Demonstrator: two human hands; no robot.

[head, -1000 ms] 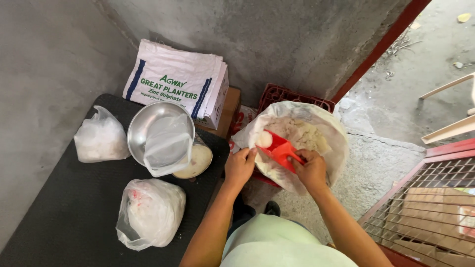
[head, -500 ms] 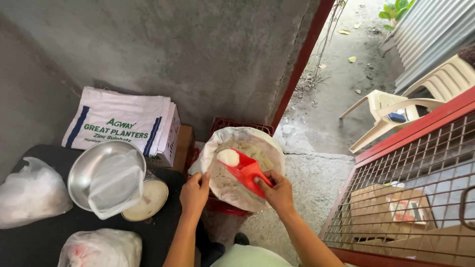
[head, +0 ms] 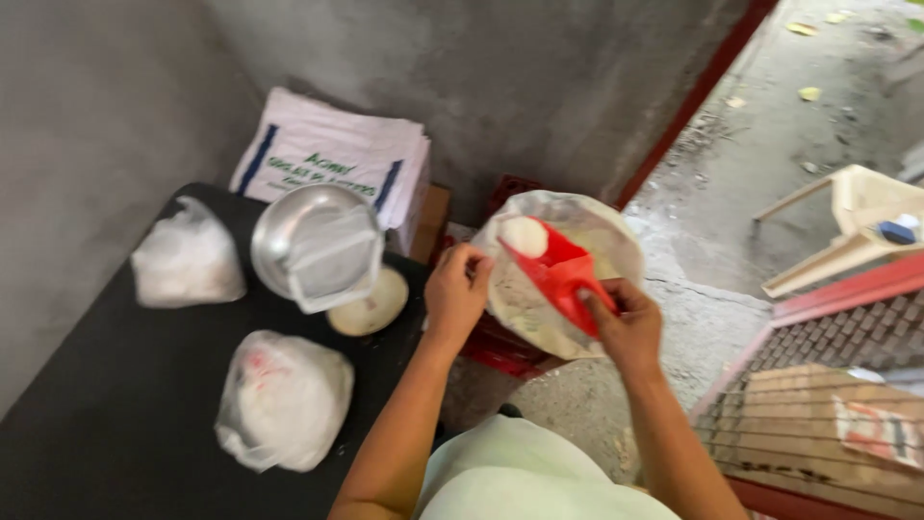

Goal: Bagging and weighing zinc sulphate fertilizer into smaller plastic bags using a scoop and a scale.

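My right hand [head: 628,327] grips the handle of a red plastic scoop [head: 558,272] with a heap of white grain at its front end. The scoop hangs over the mouth of a large open white sack [head: 616,241] that is full of pale grain. My left hand [head: 458,289] pinches the sack's near left rim. The sack rests on a red crate [head: 500,351]. Left of it, on a black table [head: 87,404], a steel bowl [head: 279,226] holds an empty clear plastic bag [head: 332,260].
Two filled, knotted plastic bags [head: 188,258] [head: 284,400] lie on the table beside a round pale lid [head: 369,305]. A stack of folded printed sacks [head: 332,159] leans against the grey wall. At the right are a metal grate [head: 847,337] and a plastic chair [head: 847,226].
The scoop has risen out of the sack with grain on it. The view swung right and then back left, so the table and its bags show again.
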